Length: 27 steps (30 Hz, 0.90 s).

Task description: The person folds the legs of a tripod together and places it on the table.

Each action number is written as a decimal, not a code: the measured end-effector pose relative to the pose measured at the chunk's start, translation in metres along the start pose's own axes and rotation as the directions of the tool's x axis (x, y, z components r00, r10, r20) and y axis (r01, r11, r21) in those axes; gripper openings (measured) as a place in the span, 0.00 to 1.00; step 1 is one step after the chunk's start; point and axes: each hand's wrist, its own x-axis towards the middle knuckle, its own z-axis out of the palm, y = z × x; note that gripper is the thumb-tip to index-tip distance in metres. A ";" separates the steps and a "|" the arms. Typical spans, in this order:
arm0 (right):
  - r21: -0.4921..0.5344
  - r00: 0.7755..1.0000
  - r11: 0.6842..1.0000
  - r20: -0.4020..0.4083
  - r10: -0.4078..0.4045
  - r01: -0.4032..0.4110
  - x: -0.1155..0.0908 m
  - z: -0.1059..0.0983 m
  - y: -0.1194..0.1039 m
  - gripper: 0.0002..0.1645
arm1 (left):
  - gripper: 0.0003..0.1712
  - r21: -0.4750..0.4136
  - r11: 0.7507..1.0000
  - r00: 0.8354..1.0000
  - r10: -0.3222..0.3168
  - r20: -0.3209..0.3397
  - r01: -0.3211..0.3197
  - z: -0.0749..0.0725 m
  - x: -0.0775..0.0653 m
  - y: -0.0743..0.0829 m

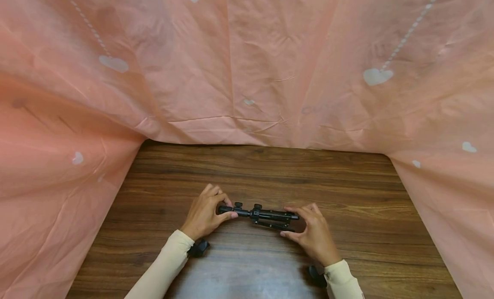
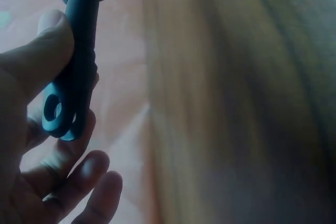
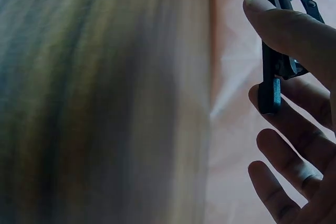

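Note:
Between both hands is a small black tripod (image 1: 244, 212), lying sideways with its legs folded alongside one another and two knobs standing up along it. My left hand (image 1: 204, 211) pinches its narrow end between thumb and fingers. That end (image 2: 79, 85) shows two rounded lugs with a hole in the left wrist view. At the other end, my right hand (image 1: 317, 232) holds the folded legs (image 1: 272, 215), thumb on the near side and fingers on the far side. In the right wrist view, one leg (image 3: 269, 95) reaches past the thumb to a fingertip; the other fingers are spread.
A brown wood-grain table (image 1: 247, 174) lies under the hands. Pink cloth (image 1: 262, 76) with white hearts hangs behind it and along both sides. Small black devices (image 1: 199, 248) sit at the wrists, by the cream sleeves (image 1: 162, 264).

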 end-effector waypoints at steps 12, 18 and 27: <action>0.017 0.990 0.995 0.099 0.100 -0.102 -0.009 0.022 0.010 0.43 | 0.18 -0.011 0.998 0.997 -0.065 0.038 0.065 0.030 -0.015 -0.020; 0.007 0.983 0.991 0.132 0.129 -0.131 -0.010 0.026 0.012 0.42 | 0.18 -0.024 0.994 0.993 -0.101 0.066 0.102 0.037 -0.019 -0.023; -0.003 0.980 0.988 0.130 0.152 -0.153 -0.012 0.029 0.012 0.41 | 0.17 -0.032 0.991 0.990 -0.124 0.071 0.127 0.042 -0.022 -0.026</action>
